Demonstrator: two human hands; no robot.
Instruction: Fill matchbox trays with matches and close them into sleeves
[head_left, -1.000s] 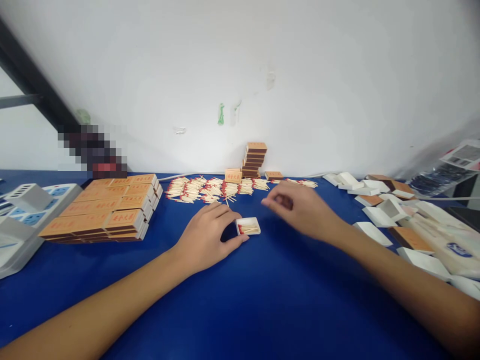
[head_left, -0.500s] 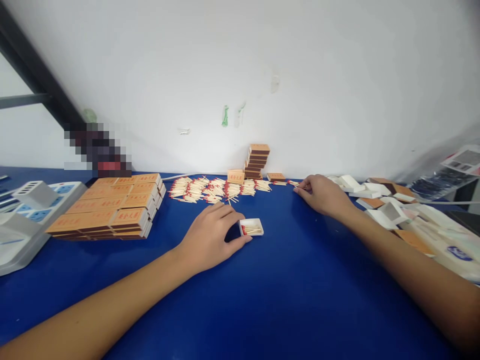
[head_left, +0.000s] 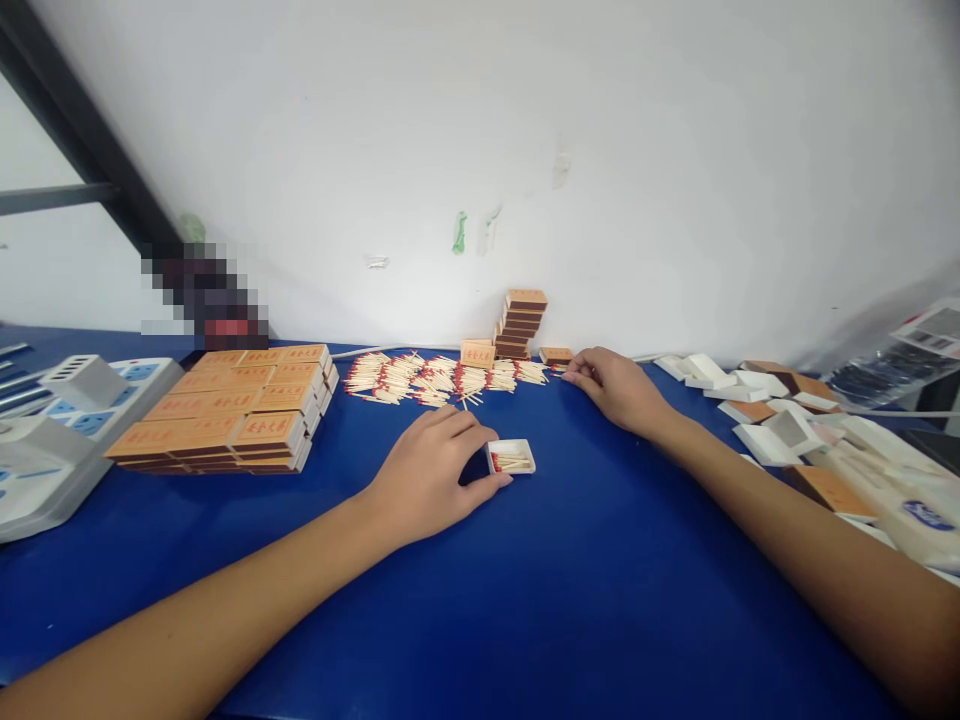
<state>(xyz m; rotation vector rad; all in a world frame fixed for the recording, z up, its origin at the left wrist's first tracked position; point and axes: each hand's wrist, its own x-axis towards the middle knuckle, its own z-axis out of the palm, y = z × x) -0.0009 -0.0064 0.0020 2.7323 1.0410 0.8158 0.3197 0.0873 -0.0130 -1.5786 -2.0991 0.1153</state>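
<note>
My left hand [head_left: 433, 478] rests on the blue table [head_left: 570, 600] with thumb and fingers closed around the left end of a small white matchbox tray [head_left: 511, 457] holding a few red-tipped matches. My right hand [head_left: 616, 384] reaches to the back of the table, its fingertips pinched at the right end of the heap of loose matches [head_left: 442, 377]; whether it holds any is too small to tell. A single orange matchbox [head_left: 556, 355] lies just beside those fingertips.
A block of stacked orange matchboxes [head_left: 232, 410] stands at the left, with white power strips [head_left: 64, 420] beyond it. A small tower of matchboxes [head_left: 521, 322] leans by the wall. Empty white trays and orange sleeves [head_left: 772, 420] are scattered at the right.
My right hand went from above the tray out to the back right, then slid left to the end of the match heap. The left hand stayed on the tray.
</note>
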